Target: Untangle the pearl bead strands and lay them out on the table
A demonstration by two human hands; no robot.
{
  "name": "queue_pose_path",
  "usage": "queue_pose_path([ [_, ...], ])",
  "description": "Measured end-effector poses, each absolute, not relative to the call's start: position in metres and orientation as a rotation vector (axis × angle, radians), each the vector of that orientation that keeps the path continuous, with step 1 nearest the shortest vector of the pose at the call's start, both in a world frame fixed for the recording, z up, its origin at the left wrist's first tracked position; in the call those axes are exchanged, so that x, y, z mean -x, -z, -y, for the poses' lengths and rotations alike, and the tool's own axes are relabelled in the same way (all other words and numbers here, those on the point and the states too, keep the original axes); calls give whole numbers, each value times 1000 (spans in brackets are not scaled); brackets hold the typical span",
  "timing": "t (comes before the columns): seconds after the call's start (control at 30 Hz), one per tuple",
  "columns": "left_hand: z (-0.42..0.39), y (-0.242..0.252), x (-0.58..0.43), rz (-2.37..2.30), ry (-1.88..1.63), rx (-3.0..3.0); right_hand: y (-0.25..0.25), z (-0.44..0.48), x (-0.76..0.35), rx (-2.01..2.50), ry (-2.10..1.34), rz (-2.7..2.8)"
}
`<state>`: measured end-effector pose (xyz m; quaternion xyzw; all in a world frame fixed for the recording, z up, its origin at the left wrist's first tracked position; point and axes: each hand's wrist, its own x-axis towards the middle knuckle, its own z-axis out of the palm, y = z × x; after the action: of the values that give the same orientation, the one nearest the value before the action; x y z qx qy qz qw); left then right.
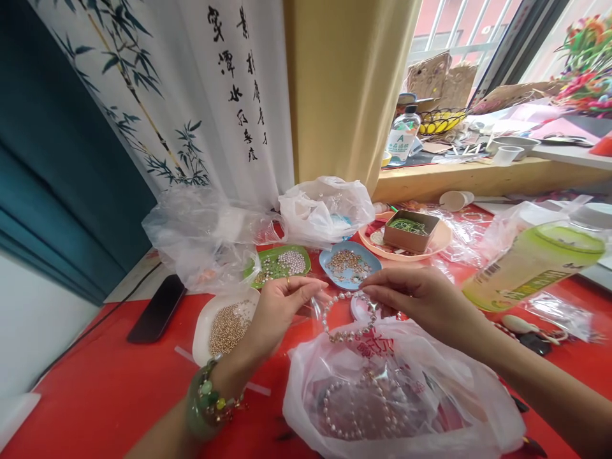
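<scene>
Head view. Left hand (277, 309) and right hand (421, 299) together hold a pearl bracelet (347, 322) above the red table (105, 382). Each hand is closed in a pinch on one end of the strand, at its top, so the loop hangs down between them.

Directly beneath, nearer the camera, lies a clear plastic bag (396, 395) with further pearl strands inside. Left of the left hand stands a white dish of gold beads (224, 325); beyond the hands are a green dish (282, 261) and a blue dish (349, 262). A green bottle (535, 264) lies at right.

Risk assessment: should either pinch slacken, the bracelet may drop and its pearls may slide off an unfastened end. The left wrist is close to the white dish and could tip it.
</scene>
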<state>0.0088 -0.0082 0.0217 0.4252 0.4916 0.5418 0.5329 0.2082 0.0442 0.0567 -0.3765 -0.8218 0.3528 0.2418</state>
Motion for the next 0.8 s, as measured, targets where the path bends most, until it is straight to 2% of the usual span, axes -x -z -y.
queue_pose_path([
  [0.4,9,-24,-7,-1161,-1246,-1118,-42,-47,-216,909,-1412,1892],
  [0.8,13,-24,-7,-1091,-1223,-1179,-33,-45,-219,708,-1317,1773],
])
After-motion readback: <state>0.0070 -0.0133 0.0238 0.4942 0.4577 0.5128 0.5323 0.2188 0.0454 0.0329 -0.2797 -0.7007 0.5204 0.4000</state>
